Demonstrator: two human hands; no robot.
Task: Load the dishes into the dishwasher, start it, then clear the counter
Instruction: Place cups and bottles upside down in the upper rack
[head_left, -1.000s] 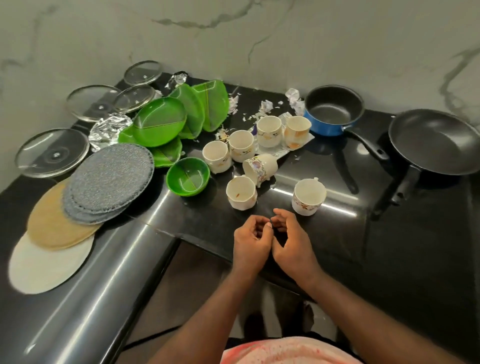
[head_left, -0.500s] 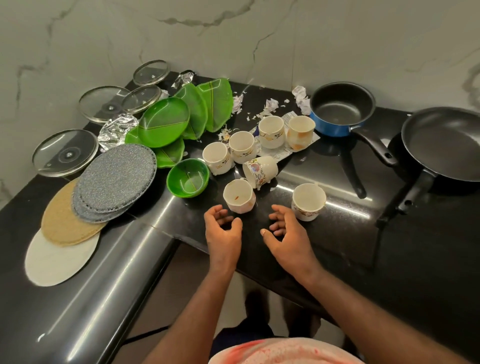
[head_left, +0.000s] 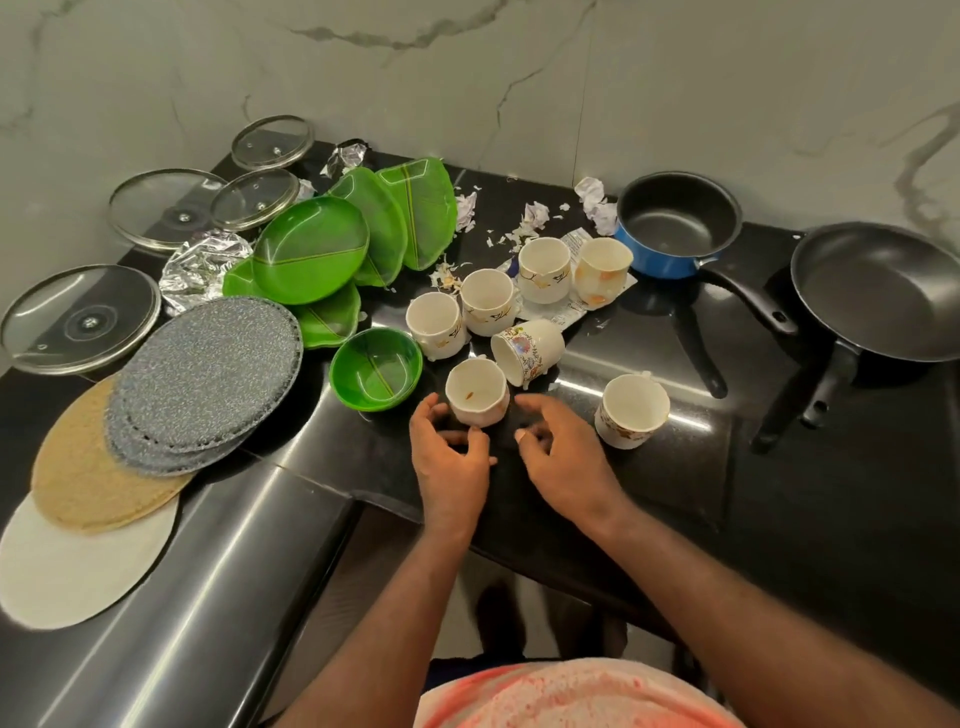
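Observation:
Several white cups stand on the black counter. The nearest cup is upright, with a brown stain inside. My left hand is just left of and below it, fingers loosely curved and holding nothing; whether they touch the cup is unclear. My right hand hovers to its right, fingers relaxed and empty. A flowered cup lies on its side behind it. Another cup stands right of my right hand. Green leaf-shaped plates and a green bowl lie to the left.
A blue saucepan and a black frying pan sit at the right. Glass lids, crumpled foil, round mats and paper scraps fill the left and back. The marble wall rises behind.
My hands, joined together a second ago, have parted and moved forward to either side of the nearest cup. The camera view has shifted slightly closer.

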